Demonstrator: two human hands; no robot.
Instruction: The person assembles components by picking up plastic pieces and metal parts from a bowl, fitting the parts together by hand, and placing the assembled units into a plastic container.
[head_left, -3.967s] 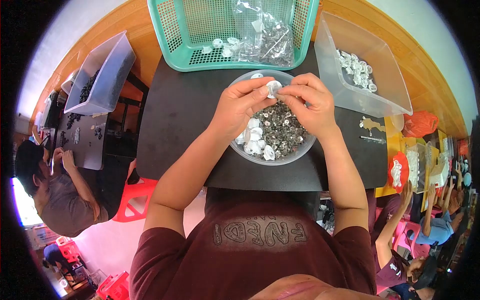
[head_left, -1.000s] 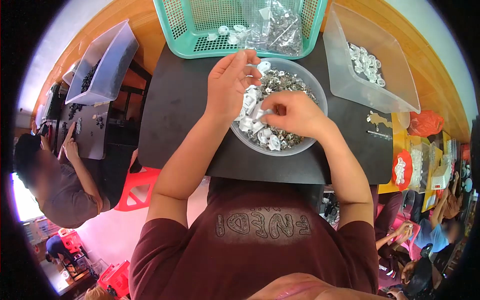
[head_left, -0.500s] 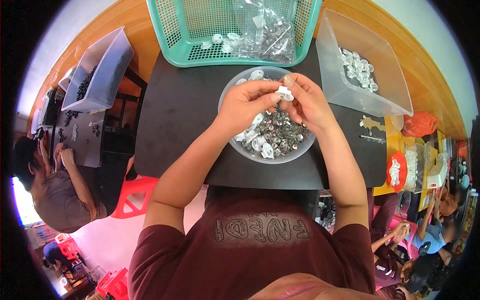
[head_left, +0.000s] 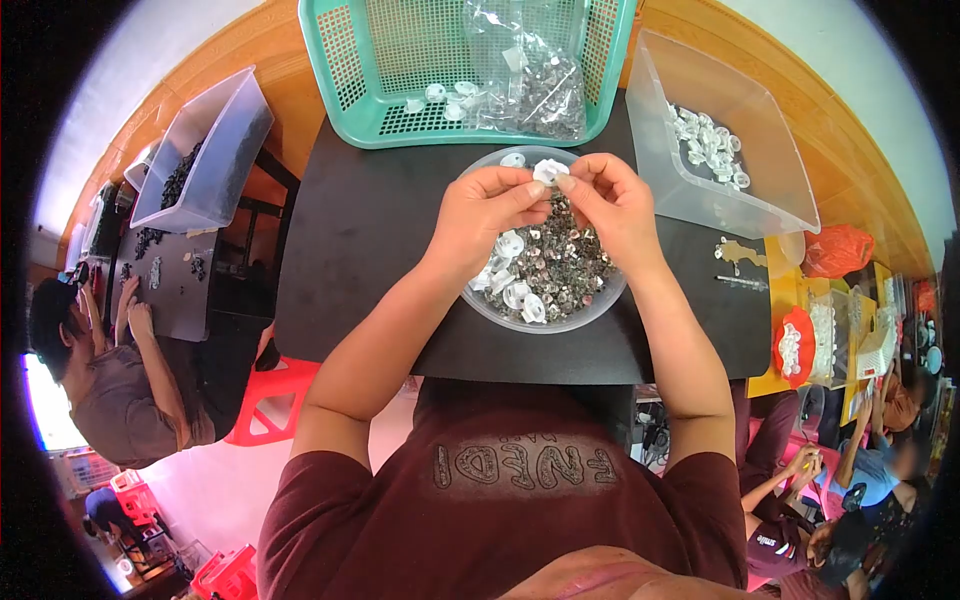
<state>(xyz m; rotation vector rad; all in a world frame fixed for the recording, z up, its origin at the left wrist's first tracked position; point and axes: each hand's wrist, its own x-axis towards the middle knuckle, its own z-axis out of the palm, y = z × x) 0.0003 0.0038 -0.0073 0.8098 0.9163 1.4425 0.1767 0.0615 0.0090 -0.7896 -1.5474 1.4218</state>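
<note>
A small white plastic part (head_left: 549,172) is pinched between both my hands above the far side of a round clear bowl. My left hand (head_left: 492,212) grips it from the left with thumb and fingertips. From the right, my right hand (head_left: 612,207) holds its other edge, thumb toward me. Under the hands, the bowl (head_left: 543,327) contains many small shiny metal pieces (head_left: 565,265), with several more white plastic parts (head_left: 515,293) along its left side. Whether a metal piece sits in the held part cannot be made out.
A green basket (head_left: 350,128) with a bag of metal pieces (head_left: 545,95) and several white parts stands at the table's far edge. At right is a clear bin (head_left: 780,205) of white parts (head_left: 710,145). A person (head_left: 135,390) works at a table on the left; others sit at right.
Both hands have shifted slightly, bringing the white part up and left. My right hand has turned, its fingers now more curled. The part shows a different face.
</note>
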